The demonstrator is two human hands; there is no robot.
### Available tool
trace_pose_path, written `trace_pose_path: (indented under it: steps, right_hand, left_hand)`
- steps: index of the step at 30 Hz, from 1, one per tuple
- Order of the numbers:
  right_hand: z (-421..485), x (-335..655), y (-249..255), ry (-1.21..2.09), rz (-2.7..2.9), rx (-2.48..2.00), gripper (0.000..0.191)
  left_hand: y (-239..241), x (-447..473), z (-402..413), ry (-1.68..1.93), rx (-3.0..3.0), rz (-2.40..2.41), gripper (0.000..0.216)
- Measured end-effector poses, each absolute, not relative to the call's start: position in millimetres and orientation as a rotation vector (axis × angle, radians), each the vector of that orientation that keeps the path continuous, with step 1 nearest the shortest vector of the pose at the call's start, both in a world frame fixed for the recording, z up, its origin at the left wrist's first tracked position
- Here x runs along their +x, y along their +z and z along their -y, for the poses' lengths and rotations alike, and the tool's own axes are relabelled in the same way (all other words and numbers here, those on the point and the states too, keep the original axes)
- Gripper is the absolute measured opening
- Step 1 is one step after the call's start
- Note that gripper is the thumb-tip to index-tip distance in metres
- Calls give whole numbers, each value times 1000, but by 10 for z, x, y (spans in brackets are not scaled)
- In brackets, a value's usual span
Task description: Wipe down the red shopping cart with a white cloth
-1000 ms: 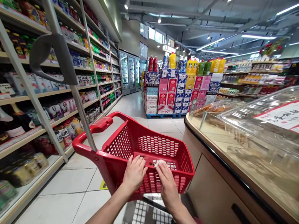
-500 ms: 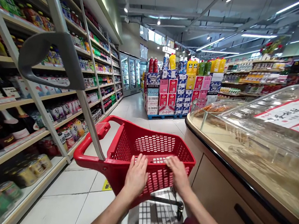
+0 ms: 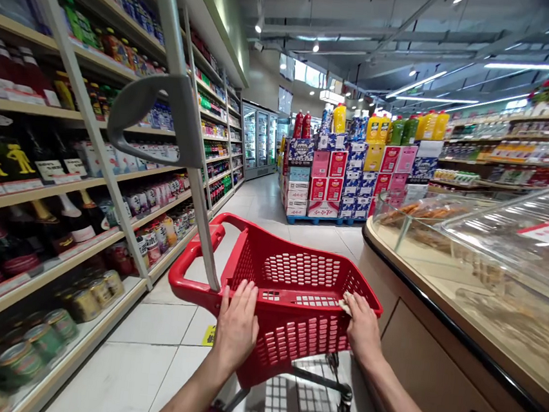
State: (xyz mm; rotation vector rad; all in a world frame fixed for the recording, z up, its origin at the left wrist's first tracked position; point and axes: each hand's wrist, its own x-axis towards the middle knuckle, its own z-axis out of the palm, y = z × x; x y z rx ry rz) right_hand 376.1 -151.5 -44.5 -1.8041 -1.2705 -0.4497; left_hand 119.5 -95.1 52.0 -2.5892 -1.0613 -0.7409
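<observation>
A red plastic shopping cart [image 3: 296, 279] stands on the tiled aisle right in front of me, and nothing shows inside it. Its grey handle [image 3: 157, 117] rises on a slanted pole at the cart's near left corner. My left hand [image 3: 236, 325] lies flat on the cart's near wall with its fingers stretched up to the rim, close to the pole's foot. My right hand [image 3: 364, 328] is at the near right corner of the rim. Its fingers press a small white cloth [image 3: 345, 303] against the rim.
Tall shelves [image 3: 64, 166] of bottles and cans line the left side. A counter with clear covers [image 3: 482, 265] runs close along the right. Ahead, a stack of boxes topped with bottles [image 3: 345, 174] stands on a pallet, with glass-door fridges [image 3: 259, 140] behind.
My hands have spread apart on the near rim: the right one slid with the cloth to the right corner, the left one stayed near the pole. The view has shifted, so the cart sits further right.
</observation>
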Motion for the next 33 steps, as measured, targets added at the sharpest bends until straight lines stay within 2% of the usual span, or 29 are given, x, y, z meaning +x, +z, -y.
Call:
trace_pose_path:
  steps: [3, 7, 10, 13, 15, 20, 23, 26, 29, 33]
  right_hand:
    - [1344, 3285, -294, -361, 1370, -1705, 54]
    - [1164, 2469, -94, -295, 1696, -1381, 65]
    - [1304, 2791, -227, -357, 1730, -1420, 64]
    - [1519, 3448, -444, -455, 1449, -1673, 60]
    - [1551, 3546, -483, -470, 1283, -1764, 58]
    - [1348, 2775, -305, -359, 1627, -1485, 68]
    - [1332, 2763, -278, -382, 1609, -1444, 65]
    - [1312, 2847, -246, -381, 1357, -1555, 58]
    - [1182, 2372, -36, -321, 1400, -1450, 56]
    - [1067, 1740, 239, -364, 1606, -1250, 56]
  left_hand:
    - [547, 1126, 929, -753, -2521, 1220, 47]
    - [556, 1090, 873, -714, -2580, 1165, 48]
    - [549, 1022, 850, -713, -2587, 1119, 50]
    - [521, 997, 864, -736, -2558, 1134, 52]
    - [502, 1024, 882, -732, -2546, 1138, 52]
    - [504, 1063, 941, -686, -2514, 1101, 52]
    - [569, 922, 985, -686, -2565, 954, 53]
    - [681, 693, 1014, -921, -2427, 992, 52]
    - [788, 506, 1007, -1139, -2198, 1300, 55]
    - [850, 369, 967, -918, -2338, 1334, 58]
